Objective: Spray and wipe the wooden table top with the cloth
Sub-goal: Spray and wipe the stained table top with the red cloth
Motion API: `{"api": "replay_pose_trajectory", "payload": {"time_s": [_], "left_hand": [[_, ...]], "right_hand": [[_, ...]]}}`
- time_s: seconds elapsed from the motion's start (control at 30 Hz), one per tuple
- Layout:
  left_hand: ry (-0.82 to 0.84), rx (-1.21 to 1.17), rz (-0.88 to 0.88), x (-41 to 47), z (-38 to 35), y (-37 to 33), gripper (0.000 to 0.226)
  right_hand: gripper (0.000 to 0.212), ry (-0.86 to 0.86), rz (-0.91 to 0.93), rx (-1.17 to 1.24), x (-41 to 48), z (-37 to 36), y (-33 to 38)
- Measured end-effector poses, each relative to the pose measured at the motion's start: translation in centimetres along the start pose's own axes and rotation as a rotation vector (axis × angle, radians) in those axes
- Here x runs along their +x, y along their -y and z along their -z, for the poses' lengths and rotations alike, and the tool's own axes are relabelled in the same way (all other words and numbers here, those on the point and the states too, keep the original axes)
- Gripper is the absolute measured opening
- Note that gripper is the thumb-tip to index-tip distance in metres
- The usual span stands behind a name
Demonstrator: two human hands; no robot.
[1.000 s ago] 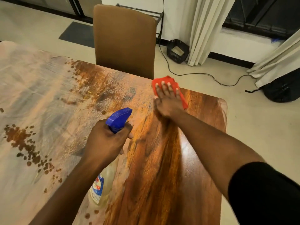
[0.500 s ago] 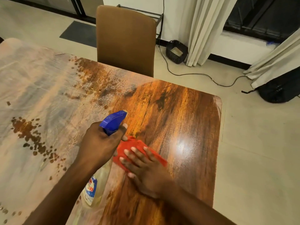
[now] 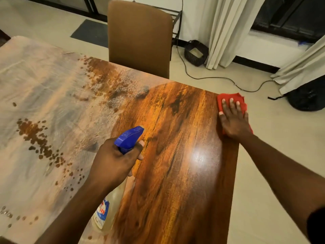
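Table (image 3: 175,155) far corner: flat right hand (image 3: 233,123) presses cloth (image 3: 228,98); left hand (image 3: 114,161) grips spray bottle (image 3: 129,138).

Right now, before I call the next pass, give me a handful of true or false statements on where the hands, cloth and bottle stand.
1. The right hand presses flat on the red cloth at the table's far right corner. True.
2. The left hand is empty. False: it grips the spray bottle by its blue head.
3. The right part of the wooden table top looks clean and glossy. True.
4. The left part of the table has been wiped clean. False: it shows a pale film with brown spots.
5. The brown chair stands at the table's far side. True.
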State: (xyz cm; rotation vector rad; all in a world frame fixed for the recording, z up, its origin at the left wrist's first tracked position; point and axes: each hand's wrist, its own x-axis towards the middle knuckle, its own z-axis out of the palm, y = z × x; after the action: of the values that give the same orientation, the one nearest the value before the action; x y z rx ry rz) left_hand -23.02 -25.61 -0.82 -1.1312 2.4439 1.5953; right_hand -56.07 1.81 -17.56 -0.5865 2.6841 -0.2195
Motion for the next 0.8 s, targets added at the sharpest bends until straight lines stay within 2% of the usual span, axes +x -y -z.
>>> {"api": "replay_pose_trajectory", "payload": {"time_s": [0.1,0.17,0.27,0.4,0.6,0.8], "left_hand": [[-0.032,0.03,0.048,-1.6,0.7,1.5,0.025],[-0.051,0.028,0.096,-3.3,1.6,2.6,0.021],[-0.089,-0.02,0.173,-6.1,3.0,4.6,0.009],[-0.151,-0.05,0.261,-9.8,4.5,6.9,0.011],[-0.175,-0.054,0.32,-13.4,5.1,9.0,0.011],[-0.116,-0.044,0.357,-14.5,6.1,12.0,0.013]], "right_hand": [[0.066,0.047,-0.062,0.008,3.0,0.9,1.9],[0.066,0.065,-0.041,-0.001,4.2,1.0,3.3],[0.067,0.112,0.057,-0.012,5.2,0.6,6.9],[0.067,0.124,0.28,-0.101,3.5,-2.2,14.3],[0.069,0.214,0.704,-0.204,-8.9,-10.1,24.6],[0.067,0.293,1.04,-0.251,-26.7,-17.8,27.1]]}}
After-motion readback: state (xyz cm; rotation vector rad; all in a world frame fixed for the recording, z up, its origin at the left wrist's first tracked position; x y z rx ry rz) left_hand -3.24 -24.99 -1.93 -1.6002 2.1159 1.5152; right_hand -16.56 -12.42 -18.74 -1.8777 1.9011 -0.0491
